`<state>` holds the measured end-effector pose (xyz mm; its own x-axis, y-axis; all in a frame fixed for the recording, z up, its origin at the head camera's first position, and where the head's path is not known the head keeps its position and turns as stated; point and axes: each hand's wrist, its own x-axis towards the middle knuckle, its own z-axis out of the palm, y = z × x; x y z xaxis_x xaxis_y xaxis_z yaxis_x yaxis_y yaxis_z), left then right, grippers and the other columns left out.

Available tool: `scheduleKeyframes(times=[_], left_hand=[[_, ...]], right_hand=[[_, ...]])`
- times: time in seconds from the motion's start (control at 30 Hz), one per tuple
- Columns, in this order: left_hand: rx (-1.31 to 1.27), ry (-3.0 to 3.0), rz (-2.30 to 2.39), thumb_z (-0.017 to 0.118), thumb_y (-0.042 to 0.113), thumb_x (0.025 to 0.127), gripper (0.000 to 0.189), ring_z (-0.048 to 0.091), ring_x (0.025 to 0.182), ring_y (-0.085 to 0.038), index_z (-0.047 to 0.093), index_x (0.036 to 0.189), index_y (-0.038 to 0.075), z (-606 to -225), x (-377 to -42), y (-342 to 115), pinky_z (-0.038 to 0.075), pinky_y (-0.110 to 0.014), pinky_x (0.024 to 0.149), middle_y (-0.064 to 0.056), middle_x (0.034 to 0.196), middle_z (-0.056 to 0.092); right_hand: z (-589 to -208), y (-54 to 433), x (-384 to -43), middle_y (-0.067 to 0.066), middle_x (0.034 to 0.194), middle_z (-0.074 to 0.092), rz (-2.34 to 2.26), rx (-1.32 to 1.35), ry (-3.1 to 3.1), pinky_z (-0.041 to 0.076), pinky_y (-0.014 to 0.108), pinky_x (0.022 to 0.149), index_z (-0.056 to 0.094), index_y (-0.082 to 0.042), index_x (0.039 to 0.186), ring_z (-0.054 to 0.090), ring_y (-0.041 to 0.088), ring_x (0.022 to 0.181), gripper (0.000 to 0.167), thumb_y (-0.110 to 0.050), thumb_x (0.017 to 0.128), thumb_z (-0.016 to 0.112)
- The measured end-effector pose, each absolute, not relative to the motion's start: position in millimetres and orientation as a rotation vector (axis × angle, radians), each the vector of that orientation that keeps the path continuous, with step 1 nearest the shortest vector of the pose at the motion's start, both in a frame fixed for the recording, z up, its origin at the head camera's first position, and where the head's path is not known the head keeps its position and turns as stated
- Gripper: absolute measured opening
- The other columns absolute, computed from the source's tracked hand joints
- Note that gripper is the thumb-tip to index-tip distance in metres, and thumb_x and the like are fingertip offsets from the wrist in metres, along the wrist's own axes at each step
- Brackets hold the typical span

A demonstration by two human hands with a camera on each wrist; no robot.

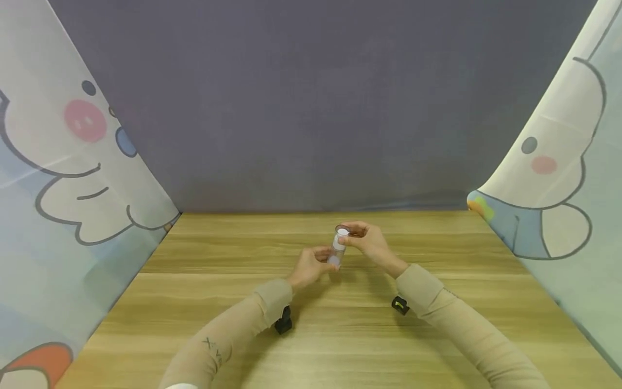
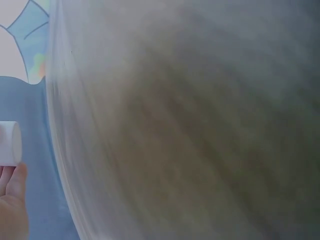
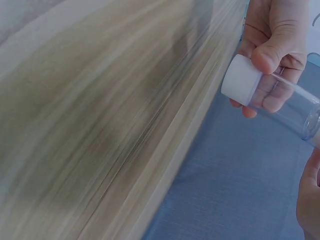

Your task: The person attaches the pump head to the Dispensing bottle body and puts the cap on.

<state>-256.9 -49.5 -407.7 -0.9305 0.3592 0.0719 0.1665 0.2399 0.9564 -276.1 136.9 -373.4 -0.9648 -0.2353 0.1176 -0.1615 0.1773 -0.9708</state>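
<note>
A small clear bottle [image 1: 337,252] with a white lower end is held above the wooden table, slightly tilted. My left hand [image 1: 309,266] grips it low down, thumb and fingers on either side. Around the upper end, which has a clear rim with white inside, curl the thumb and fingers of my right hand [image 1: 367,241]. In the right wrist view the white end [image 3: 242,80] sits under the left hand [image 3: 280,40], while the right hand [image 3: 309,200] shows only partly at the edge. The left wrist view catches the white end [image 2: 9,144] above the left fingers.
The wooden table [image 1: 218,243] reaches back to a dark grey backdrop [image 1: 311,108]. Cartoon-printed curtains [image 1: 39,216] stand on both sides. Small black devices [image 1: 283,322] sit under both wrists.
</note>
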Motion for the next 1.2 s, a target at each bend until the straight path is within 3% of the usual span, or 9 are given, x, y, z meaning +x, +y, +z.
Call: scheduleKeyframes(times=[0.33, 0.63, 0.93, 1.2], left_hand=[[0.517, 2.323, 1.825, 0.07, 0.0, 0.076, 0.046, 0.058, 0.108, -0.034, 0.054, 0.119, -0.01, -408, -260, -48, 0.051, -0.034, 0.089, -0.023, 0.119, 0.059], [0.511, 2.32, 1.832, 0.075, 0.011, 0.075, 0.052, 0.059, 0.108, -0.029, 0.056, 0.12, -0.005, -438, -276, -46, 0.051, -0.035, 0.089, -0.017, 0.119, 0.06], [0.499, 2.338, 1.812, 0.074, 0.003, 0.074, 0.051, 0.059, 0.107, -0.032, 0.055, 0.12, -0.007, -437, -285, -45, 0.051, -0.037, 0.089, -0.021, 0.119, 0.059], [0.521, 2.378, 1.726, 0.074, 0.011, 0.076, 0.054, 0.059, 0.109, -0.026, 0.053, 0.123, -0.004, -435, -291, -50, 0.051, -0.033, 0.089, -0.015, 0.121, 0.059]], right_hand=[[-371, 136, -280, 0.017, 0.115, 0.062, -1.939, -0.475, 2.389, 0.053, 0.027, 0.083, 0.058, 0.0, 0.118, 0.062, 0.016, 0.094, 0.051, -0.021, 0.075, 0.075], [-376, 138, -278, 0.019, 0.115, 0.062, -1.934, -0.496, 2.404, 0.052, 0.029, 0.085, 0.059, 0.001, 0.117, 0.062, 0.022, 0.098, 0.05, -0.017, 0.074, 0.075], [-375, 141, -281, 0.018, 0.115, 0.062, -1.912, -0.534, 2.411, 0.052, 0.029, 0.086, 0.059, 0.001, 0.117, 0.062, 0.023, 0.099, 0.049, -0.016, 0.074, 0.075], [-367, 140, -287, 0.02, 0.119, 0.06, -1.873, -0.533, 2.417, 0.05, 0.034, 0.09, 0.057, 0.002, 0.121, 0.058, 0.03, 0.107, 0.047, -0.013, 0.079, 0.071]])
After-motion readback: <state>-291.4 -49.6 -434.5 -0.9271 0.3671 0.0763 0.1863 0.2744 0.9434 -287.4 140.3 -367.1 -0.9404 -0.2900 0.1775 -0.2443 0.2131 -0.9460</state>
